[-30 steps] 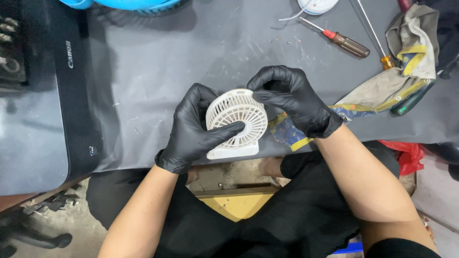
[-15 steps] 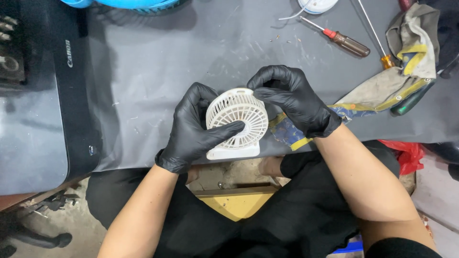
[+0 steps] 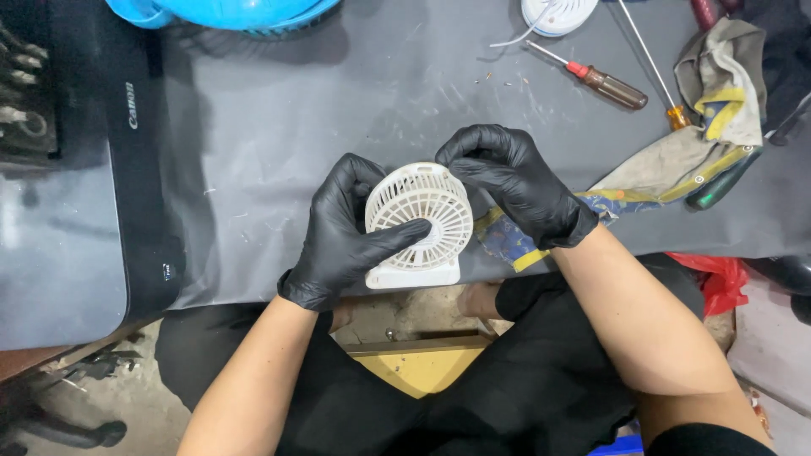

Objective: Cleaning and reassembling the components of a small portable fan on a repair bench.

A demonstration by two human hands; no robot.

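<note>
A small white desk fan (image 3: 427, 211) with a round grille and a flat base is held over the near edge of a grey table (image 3: 338, 101). My left hand (image 3: 342, 232), in a black glove, grips the fan's left side with the thumb across the front grille. The gloved fingers of my right hand (image 3: 511, 181) pinch the fan's upper right rim.
A black printer (image 3: 93, 186) fills the table's left end. A blue plastic object (image 3: 228, 13) lies at the far edge. Two screwdrivers (image 3: 600, 80), a white round part (image 3: 557, 13) and a dirty cloth (image 3: 701, 135) lie at the right. A red bag (image 3: 710, 279) sits below the table.
Both hands keep hold of the fan. My left thumb has slid a little further across the grille; the fan has barely moved.
</note>
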